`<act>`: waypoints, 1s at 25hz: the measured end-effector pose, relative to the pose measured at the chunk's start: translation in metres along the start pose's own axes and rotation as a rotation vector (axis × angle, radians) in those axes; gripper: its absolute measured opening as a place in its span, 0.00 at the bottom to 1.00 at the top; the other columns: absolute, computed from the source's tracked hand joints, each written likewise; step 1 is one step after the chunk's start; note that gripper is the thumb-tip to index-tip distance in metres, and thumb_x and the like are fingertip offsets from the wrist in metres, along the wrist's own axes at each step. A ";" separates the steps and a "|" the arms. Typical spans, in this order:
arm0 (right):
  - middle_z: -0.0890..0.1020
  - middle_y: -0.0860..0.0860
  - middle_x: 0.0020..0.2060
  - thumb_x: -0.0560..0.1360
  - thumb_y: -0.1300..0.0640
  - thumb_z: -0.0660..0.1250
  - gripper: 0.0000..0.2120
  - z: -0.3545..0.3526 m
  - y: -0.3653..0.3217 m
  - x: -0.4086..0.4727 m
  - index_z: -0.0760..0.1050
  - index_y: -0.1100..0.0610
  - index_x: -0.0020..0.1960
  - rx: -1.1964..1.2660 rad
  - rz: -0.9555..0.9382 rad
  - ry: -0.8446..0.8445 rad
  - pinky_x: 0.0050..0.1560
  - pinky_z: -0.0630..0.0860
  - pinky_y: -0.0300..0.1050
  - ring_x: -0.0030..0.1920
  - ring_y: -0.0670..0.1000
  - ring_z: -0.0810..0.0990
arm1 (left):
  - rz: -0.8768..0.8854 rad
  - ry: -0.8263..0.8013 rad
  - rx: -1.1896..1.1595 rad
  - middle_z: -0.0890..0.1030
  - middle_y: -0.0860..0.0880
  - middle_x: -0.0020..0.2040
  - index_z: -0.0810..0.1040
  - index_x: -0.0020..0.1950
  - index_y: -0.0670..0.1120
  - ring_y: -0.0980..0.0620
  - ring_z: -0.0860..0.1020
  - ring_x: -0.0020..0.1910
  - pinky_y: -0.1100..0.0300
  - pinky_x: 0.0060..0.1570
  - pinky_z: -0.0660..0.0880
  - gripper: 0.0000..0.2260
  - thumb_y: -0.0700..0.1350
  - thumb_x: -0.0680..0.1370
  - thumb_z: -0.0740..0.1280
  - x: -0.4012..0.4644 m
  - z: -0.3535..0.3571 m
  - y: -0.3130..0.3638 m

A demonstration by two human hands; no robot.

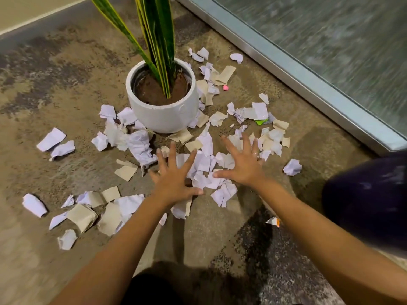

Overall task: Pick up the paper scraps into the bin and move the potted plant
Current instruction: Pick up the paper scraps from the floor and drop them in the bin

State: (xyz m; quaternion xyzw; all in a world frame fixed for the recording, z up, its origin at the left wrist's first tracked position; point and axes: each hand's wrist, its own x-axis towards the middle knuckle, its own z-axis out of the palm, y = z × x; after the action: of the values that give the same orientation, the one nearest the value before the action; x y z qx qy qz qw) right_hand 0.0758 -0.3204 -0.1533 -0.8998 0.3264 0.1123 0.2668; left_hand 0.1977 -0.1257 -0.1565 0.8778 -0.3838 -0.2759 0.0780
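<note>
Paper scraps (204, 164) under splayed fingers (189, 159) of both hands, nothing grasped.

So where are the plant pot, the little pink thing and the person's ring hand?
Plant pot (164, 116): head view, on its white front wall.
Pink thing (225, 87): head view, on its middle, right of the pot.
Right hand (243, 166): head view, on its back; fingers spread over the scraps.

Single head-worn wide-angle view, looking forward and steeply down at the floor (66, 89) from above and behind the hands. Both forearms enter from the bottom edge; left hand (174, 179) and right hand (242, 164) sit near frame centre, close to the lens. Beyond the hands, a metal door frame (308, 78) crosses the upper right; edges are blurred
</note>
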 end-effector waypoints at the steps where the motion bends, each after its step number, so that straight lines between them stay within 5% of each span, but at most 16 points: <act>1: 0.37 0.53 0.76 0.57 0.26 0.69 0.52 0.005 0.000 0.003 0.44 0.33 0.73 -0.050 -0.014 -0.111 0.65 0.42 0.78 0.71 0.68 0.29 | 0.031 -0.114 0.019 0.25 0.52 0.74 0.33 0.69 0.71 0.35 0.27 0.71 0.21 0.61 0.44 0.49 0.69 0.64 0.69 0.008 0.001 0.003; 4: 0.39 0.49 0.77 0.62 0.28 0.66 0.46 0.025 0.001 -0.011 0.50 0.37 0.74 -0.254 -0.102 -0.272 0.66 0.48 0.77 0.72 0.68 0.31 | 0.066 -0.234 0.072 0.33 0.51 0.77 0.43 0.74 0.67 0.33 0.31 0.73 0.20 0.60 0.47 0.43 0.62 0.70 0.70 0.010 0.019 0.018; 6: 0.50 0.52 0.77 0.70 0.33 0.60 0.34 0.035 0.007 -0.031 0.60 0.43 0.73 -0.307 -0.144 -0.168 0.68 0.61 0.69 0.74 0.68 0.44 | 0.070 -0.087 0.127 0.45 0.50 0.79 0.56 0.74 0.64 0.34 0.41 0.75 0.26 0.65 0.55 0.33 0.50 0.75 0.69 -0.004 0.035 0.024; 8: 0.62 0.54 0.73 0.78 0.52 0.62 0.18 0.036 0.013 -0.051 0.71 0.49 0.67 -0.297 -0.173 -0.019 0.62 0.72 0.58 0.71 0.65 0.57 | 0.118 0.099 0.069 0.59 0.48 0.77 0.70 0.69 0.59 0.35 0.53 0.74 0.39 0.65 0.66 0.25 0.39 0.75 0.66 -0.021 0.048 0.028; 10: 0.68 0.55 0.69 0.75 0.65 0.61 0.18 0.035 0.015 -0.068 0.76 0.54 0.62 -0.263 -0.194 0.016 0.55 0.76 0.53 0.67 0.62 0.64 | 0.133 0.180 -0.097 0.70 0.47 0.72 0.79 0.62 0.53 0.37 0.64 0.69 0.49 0.61 0.71 0.21 0.33 0.75 0.62 -0.031 0.053 0.034; 12: 0.73 0.57 0.64 0.72 0.68 0.63 0.18 0.027 0.011 -0.081 0.79 0.57 0.59 -0.128 -0.181 0.059 0.54 0.76 0.51 0.62 0.62 0.71 | 0.105 0.217 -0.216 0.78 0.45 0.64 0.83 0.56 0.49 0.40 0.73 0.62 0.54 0.58 0.72 0.18 0.33 0.74 0.62 -0.035 0.050 0.046; 15: 0.78 0.59 0.60 0.70 0.70 0.66 0.16 0.000 0.004 -0.102 0.82 0.57 0.53 0.153 -0.080 0.284 0.54 0.76 0.47 0.56 0.61 0.78 | 0.004 0.345 -0.442 0.82 0.45 0.55 0.85 0.52 0.47 0.44 0.79 0.51 0.57 0.49 0.74 0.13 0.34 0.73 0.67 -0.046 0.029 0.080; 18: 0.80 0.57 0.57 0.70 0.72 0.66 0.16 -0.042 0.000 -0.125 0.84 0.56 0.50 0.295 0.011 0.499 0.53 0.70 0.36 0.56 0.59 0.79 | 0.065 0.453 -0.636 0.82 0.48 0.56 0.85 0.48 0.46 0.47 0.81 0.46 0.56 0.49 0.77 0.11 0.33 0.72 0.69 -0.062 -0.002 0.118; 21: 0.83 0.56 0.50 0.68 0.71 0.68 0.14 -0.101 -0.001 -0.159 0.84 0.56 0.47 0.408 -0.015 0.679 0.52 0.71 0.37 0.52 0.56 0.80 | 0.151 0.488 -0.768 0.82 0.50 0.55 0.85 0.48 0.48 0.47 0.82 0.42 0.52 0.44 0.80 0.12 0.34 0.73 0.68 -0.079 -0.041 0.166; 25: 0.79 0.47 0.40 0.66 0.66 0.70 0.13 -0.186 0.007 -0.218 0.85 0.52 0.45 0.414 -0.051 0.947 0.41 0.68 0.30 0.41 0.44 0.76 | 0.449 0.582 -0.853 0.81 0.54 0.49 0.85 0.48 0.46 0.62 0.77 0.47 0.75 0.49 0.71 0.14 0.31 0.71 0.68 -0.103 -0.097 0.258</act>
State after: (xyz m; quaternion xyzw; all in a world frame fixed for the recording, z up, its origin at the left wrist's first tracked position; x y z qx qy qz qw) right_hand -0.0898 -0.3130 0.0810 -0.7879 0.4047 -0.3810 0.2650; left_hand 0.0313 -0.2379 0.0583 0.7051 -0.3784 -0.1299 0.5855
